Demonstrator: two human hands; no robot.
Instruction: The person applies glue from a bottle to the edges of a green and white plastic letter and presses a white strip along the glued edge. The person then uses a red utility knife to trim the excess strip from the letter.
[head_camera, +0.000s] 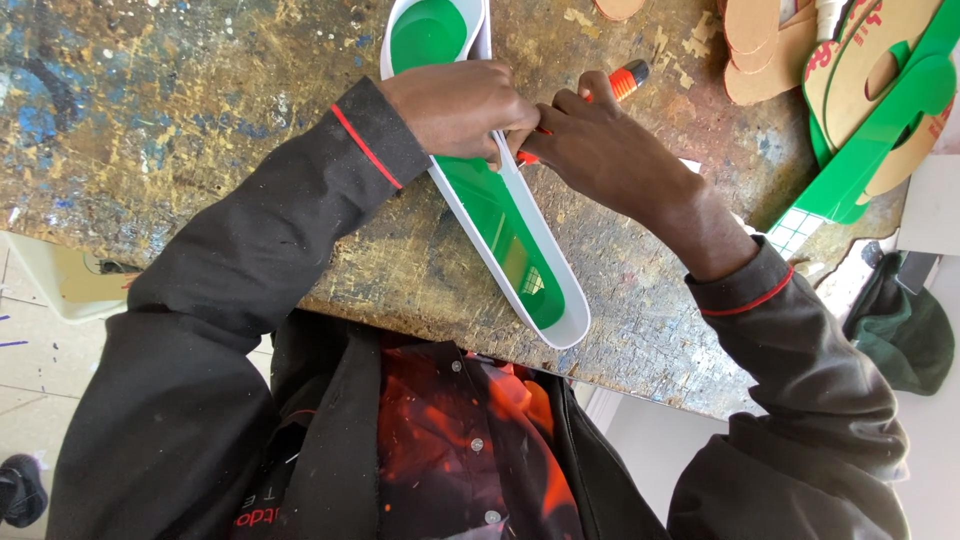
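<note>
I am gripping the white rim of the green tray (500, 215) with my left hand (462, 105), my right hand (590, 145) clenching an orange-handled tool (628, 78); only mid-rim is reached.

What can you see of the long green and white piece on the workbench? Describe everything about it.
The long green and white piece is a narrow, rounded-end shape with a glossy green face and a raised white rim, seemingly plastic. It lies flat on the worn, paint-stained workbench, running diagonally from the far edge towards the person, its near end just over the bench edge. The left hand presses on its middle; the right hand, holding an orange-handled tool, meets it at the rim.
</note>
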